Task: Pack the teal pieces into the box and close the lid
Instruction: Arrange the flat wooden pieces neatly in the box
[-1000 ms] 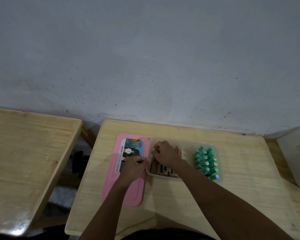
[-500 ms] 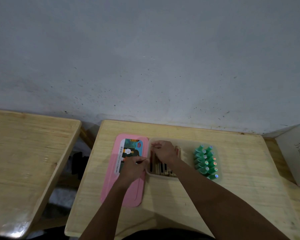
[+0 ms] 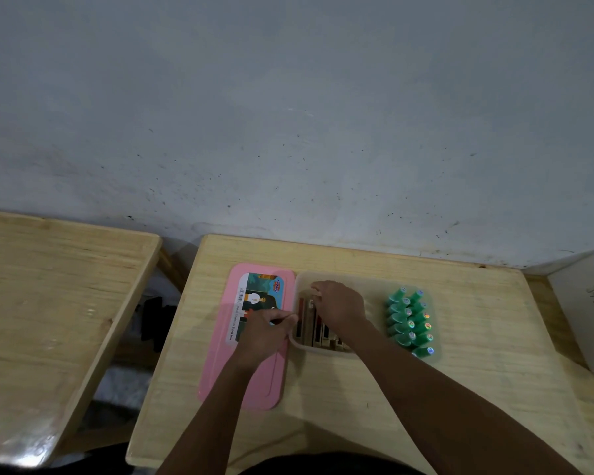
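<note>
pale wooden worktop [image 3: 477,371] across the lower centre of the frame, second worktop [image 3: 48,303] at lower left, apart from it. pink lid [image 3: 254,389] flat on the first, just left of the clear box [image 3: 357,277]. right grip [image 3: 340,308] palm down over wooden sticks [image 3: 309,323] in the box's left end; cannot tell whether gripping. left grip [image 3: 263,337] over the lid, fingers curled by the box's left rim; cannot tell whether holding anything. teal pieces [image 3: 408,320] in two rows in the box's right end.
</note>
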Available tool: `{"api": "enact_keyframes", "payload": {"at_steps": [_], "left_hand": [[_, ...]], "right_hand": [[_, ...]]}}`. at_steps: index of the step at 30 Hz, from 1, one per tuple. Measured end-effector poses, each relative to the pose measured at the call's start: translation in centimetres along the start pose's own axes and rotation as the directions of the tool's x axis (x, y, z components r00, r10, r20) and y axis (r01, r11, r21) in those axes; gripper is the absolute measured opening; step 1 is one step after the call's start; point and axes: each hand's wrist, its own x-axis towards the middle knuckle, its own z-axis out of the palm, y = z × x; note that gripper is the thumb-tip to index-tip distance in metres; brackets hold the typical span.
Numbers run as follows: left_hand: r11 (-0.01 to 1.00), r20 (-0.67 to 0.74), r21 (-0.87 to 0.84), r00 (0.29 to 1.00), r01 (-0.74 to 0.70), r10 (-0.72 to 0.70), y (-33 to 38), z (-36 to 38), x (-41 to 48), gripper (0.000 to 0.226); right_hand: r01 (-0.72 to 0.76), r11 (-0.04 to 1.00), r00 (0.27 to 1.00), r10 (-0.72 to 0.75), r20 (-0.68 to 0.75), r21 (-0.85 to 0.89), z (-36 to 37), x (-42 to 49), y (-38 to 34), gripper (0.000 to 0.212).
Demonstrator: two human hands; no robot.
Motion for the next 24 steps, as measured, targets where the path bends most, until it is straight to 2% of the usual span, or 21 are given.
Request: {"api": "enact_keyframes", "payload": {"at_steps": [4,7,10,14,17,19,21,24], "left_hand": [[1.000,0.002,-0.005,1.000,0.002,-0.002,0.05,0.01,-0.03,0.022],[1.000,0.001,-0.012,1.000,0.003,-0.003,0.03,0.09,-0.09,0.022],[1.000,0.005,-0.005,1.000,-0.001,0.001,0.02,0.04,-0.08,0.022],[1.000,0.006,0.007,1.000,0.003,-0.003,-0.03,-0.01,-0.10,0.023],[1.000,0.002,-0.003,1.000,0.014,-0.014,0.03,0.04,-0.12,0.024],[1.000,0.000,-0.007,1.000,0.016,-0.016,0.02,0.07,-0.08,0.024],[1.000,-0.006,-0.006,1.000,0.014,-0.015,-0.03,0.07,-0.06,0.023],[1.000,-0.014,0.000,1.000,0.017,-0.017,-0.12,0.14,-0.13,0.024]], "right_hand": [[0.058,0.998,0.994,-0.058,0.098,0.000,0.14,-0.21,-0.41,0.023],[0.060,0.995,0.996,-0.065,0.064,0.078,0.21,-0.23,-0.62,0.021],[-0.016,0.970,1.000,0.009,0.029,0.241,0.34,-0.23,-0.81,0.023],[-0.143,0.860,0.989,0.145,0.035,0.490,0.21,-0.06,-0.42,0.023],[-0.224,0.709,0.972,0.213,0.100,0.669,0.05,-0.25,-0.13,0.034],[-0.255,0.638,0.961,0.251,0.116,0.726,0.20,-0.35,-0.05,0.035],[-0.262,0.637,0.957,0.266,0.112,0.725,0.50,-0.30,-0.09,0.034],[-0.243,0.694,0.964,0.251,0.089,0.678,0.70,-0.03,-0.33,0.030]]}}
